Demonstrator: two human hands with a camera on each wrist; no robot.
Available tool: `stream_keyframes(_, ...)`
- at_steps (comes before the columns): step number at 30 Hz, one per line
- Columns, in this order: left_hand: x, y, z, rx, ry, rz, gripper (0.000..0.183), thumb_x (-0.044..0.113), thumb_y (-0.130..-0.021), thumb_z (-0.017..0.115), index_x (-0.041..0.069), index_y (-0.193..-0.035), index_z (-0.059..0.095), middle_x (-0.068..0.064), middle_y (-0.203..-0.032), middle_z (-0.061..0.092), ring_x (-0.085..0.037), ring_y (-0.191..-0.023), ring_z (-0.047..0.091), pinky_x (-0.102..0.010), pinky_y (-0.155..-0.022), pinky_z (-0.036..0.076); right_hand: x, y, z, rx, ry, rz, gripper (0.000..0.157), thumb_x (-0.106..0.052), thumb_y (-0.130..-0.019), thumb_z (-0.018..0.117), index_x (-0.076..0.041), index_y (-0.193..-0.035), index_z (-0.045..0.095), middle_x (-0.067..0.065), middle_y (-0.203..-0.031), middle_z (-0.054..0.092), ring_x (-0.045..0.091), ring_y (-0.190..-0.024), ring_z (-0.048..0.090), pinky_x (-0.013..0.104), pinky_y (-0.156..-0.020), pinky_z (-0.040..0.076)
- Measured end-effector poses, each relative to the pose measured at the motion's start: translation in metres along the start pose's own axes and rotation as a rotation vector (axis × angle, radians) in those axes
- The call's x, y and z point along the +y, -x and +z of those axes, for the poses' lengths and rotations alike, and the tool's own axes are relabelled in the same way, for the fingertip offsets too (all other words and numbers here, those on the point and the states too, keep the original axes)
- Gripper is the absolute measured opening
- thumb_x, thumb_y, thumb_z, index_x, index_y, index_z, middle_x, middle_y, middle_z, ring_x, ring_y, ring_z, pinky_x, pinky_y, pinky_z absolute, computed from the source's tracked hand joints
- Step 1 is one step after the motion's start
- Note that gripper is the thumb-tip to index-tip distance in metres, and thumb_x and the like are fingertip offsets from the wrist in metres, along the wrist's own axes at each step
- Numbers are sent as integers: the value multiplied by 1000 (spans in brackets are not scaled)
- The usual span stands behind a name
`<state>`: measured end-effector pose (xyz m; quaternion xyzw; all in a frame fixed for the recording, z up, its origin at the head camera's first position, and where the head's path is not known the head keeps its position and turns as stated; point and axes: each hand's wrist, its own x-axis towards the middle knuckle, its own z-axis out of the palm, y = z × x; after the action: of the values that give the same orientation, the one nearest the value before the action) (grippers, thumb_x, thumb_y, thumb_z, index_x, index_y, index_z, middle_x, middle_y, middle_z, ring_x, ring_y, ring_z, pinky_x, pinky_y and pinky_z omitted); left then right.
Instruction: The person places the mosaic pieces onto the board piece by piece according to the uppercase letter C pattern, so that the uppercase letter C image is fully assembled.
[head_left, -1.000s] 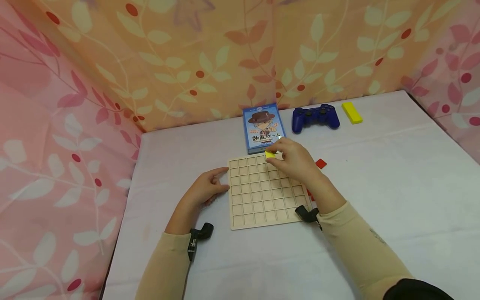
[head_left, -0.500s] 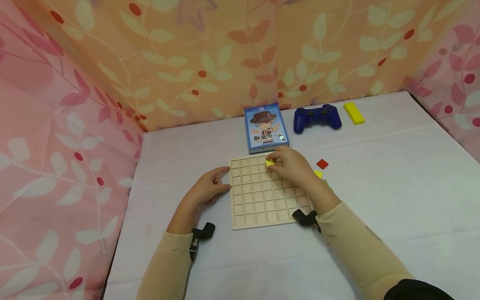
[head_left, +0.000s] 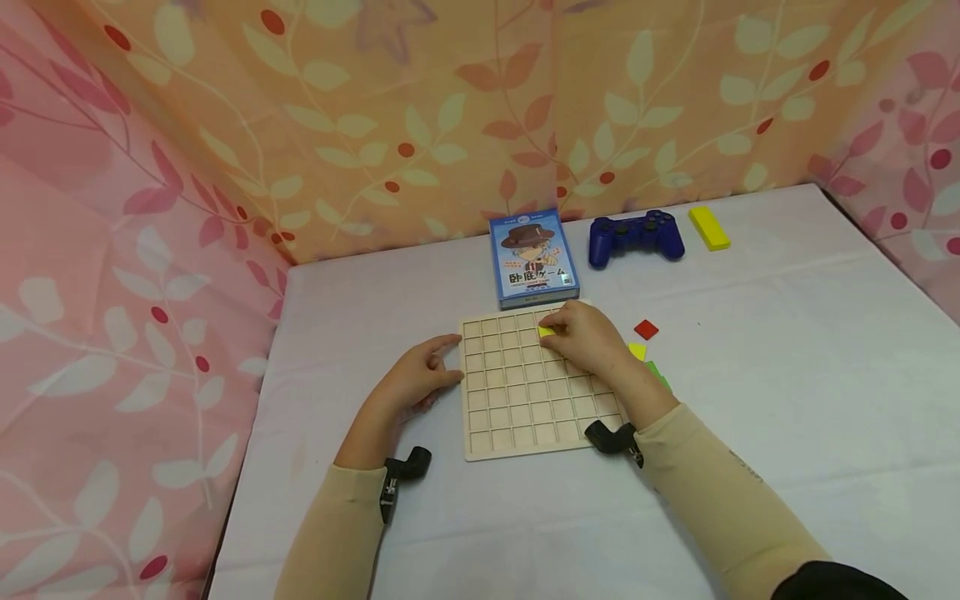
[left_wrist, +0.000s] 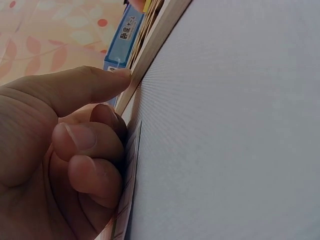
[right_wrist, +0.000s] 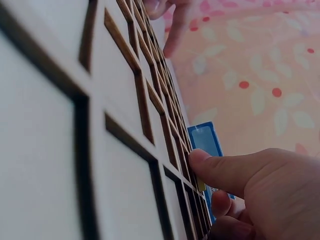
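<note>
A square pale wooden grid board point(head_left: 517, 396) lies on the white-covered table, its visible cells bare. My right hand point(head_left: 592, 337) pinches a small yellow tile point(head_left: 545, 332) between thumb and fingers, low over the board's far rows. In the right wrist view the yellow tile point(right_wrist: 201, 184) shows as a sliver below the thumb, mostly hidden. At the board's left edge, my left hand point(head_left: 411, 377) touches the rim with thumb and index fingertips. Its other fingers are bent; beside them in the left wrist view is a thin flat pinkish piece with lines point(left_wrist: 129, 187).
Right of the board lie a red tile point(head_left: 647, 330), a yellow tile point(head_left: 637, 351) and green pieces point(head_left: 657, 372), partly behind the right wrist. Beyond it stand a blue game box point(head_left: 534, 258), a blue game controller point(head_left: 636, 237) and a yellow block point(head_left: 708, 227).
My right hand has brought the yellow tile slightly down toward me, from the board's far edge to over its cells. Tiles behind the right wrist now show more. My left hand stays put.
</note>
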<state>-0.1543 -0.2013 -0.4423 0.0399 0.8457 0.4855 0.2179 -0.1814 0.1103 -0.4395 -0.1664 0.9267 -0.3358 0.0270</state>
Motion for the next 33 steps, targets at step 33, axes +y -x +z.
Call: stream_keyframes(33, -1, -1, 0, -5, 10, 10, 68, 19, -92, 79, 26, -153, 49, -6, -64, 54, -14, -39, 40, -29, -37, 34, 3, 0, 1, -6, -83, 91, 27, -20, -92, 79, -6, -115, 79, 5, -86, 61, 23, -81, 53, 37, -74, 42)
